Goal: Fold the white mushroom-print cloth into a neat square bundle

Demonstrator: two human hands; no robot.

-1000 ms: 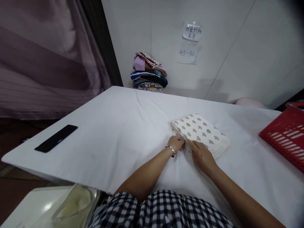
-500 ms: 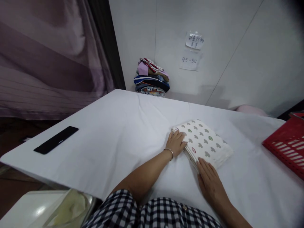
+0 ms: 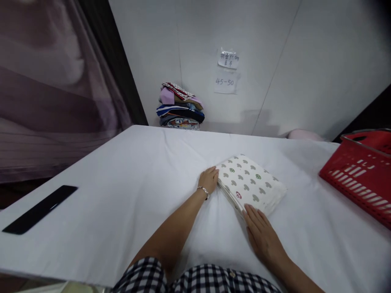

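Folded cloth (image 3: 247, 182) sits on the surface (image 3: 122, 183) between the fingers, left hand (image 3: 208, 180) just slid off its top to the left corner (can't tell if it's pinching), right hand (image 3: 263, 236) open on the near corner, so the fold looks pretty settled

The right edge cuts off the basket (image 3: 360, 175), so its far end is hidden. The curtain (image 3: 45, 89) is cut by the left and top edges, and the pale container (image 3: 76, 287) shows only a thin strip at the bottom. The fingers of the right hand (image 3: 263, 236) cover the near corner of the cloth (image 3: 250, 179), whose underside is hidden. The bench (image 3: 122, 195) hides part of the pink thing (image 3: 304, 134). The upper note (image 3: 228, 60) has writing too blurred for sure reading.
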